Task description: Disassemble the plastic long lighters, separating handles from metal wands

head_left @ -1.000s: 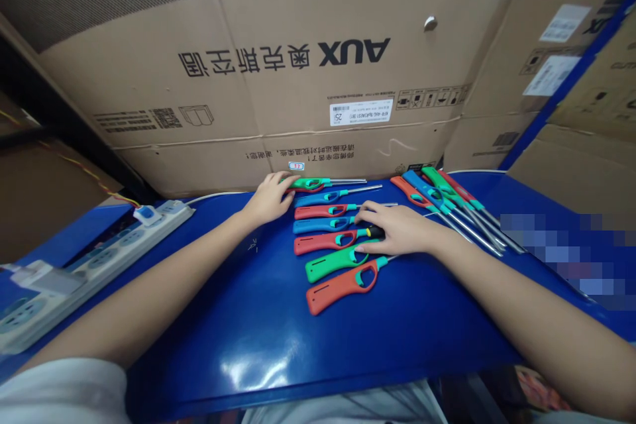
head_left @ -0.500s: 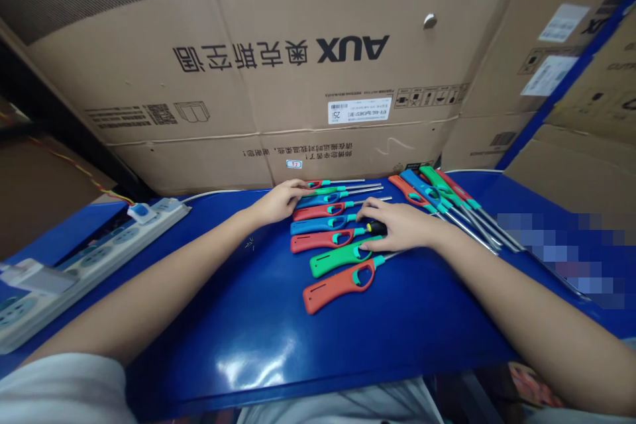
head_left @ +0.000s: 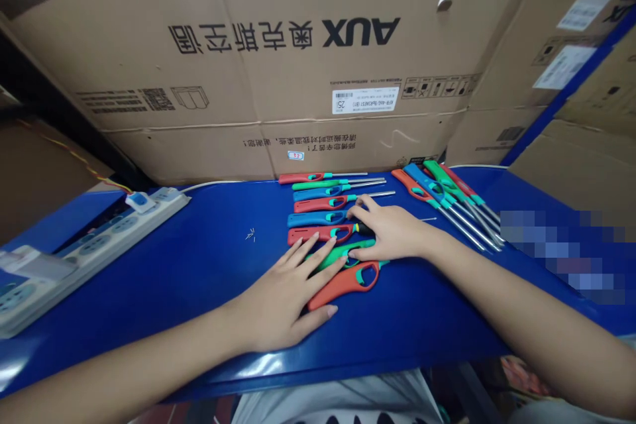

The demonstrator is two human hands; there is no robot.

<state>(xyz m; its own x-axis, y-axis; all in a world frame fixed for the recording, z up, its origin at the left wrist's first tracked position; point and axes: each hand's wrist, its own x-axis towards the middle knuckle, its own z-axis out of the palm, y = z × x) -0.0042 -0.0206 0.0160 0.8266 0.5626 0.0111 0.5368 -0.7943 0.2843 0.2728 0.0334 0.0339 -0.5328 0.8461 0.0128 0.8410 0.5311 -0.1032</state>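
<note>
Several long-nosed gas lighters lie in a column on the blue table. My left hand (head_left: pixel 283 295) is spread flat, its fingers across the handles of the nearest orange lighter (head_left: pixel 342 285) and the green lighter (head_left: pixel 365 245), its thumb below the orange one. My right hand (head_left: pixel 397 232) curls over the trigger side of the column, around a screwdriver with a black and yellow handle (head_left: pixel 364 229); a thin metal shaft shows beyond the hand. Just above its fingers are a blue lighter (head_left: pixel 308 219) and a red lighter (head_left: pixel 313 204). A red lighter (head_left: pixel 301 178) is farthest back.
A second group of lighters (head_left: pixel 447 189) is fanned out at the back right. Tiny screws or pins (head_left: pixel 251 234) lie left of the column. A white power strip (head_left: pixel 104 245) with plugs runs along the left. Large cardboard (head_left: pixel 278 93) stands behind the blue table (head_left: pixel 209 232).
My left hand has left the far lighters and come toward me, now spread over the nearest ones. The column looks straighter at its near end. My right hand has shifted slightly left.
</note>
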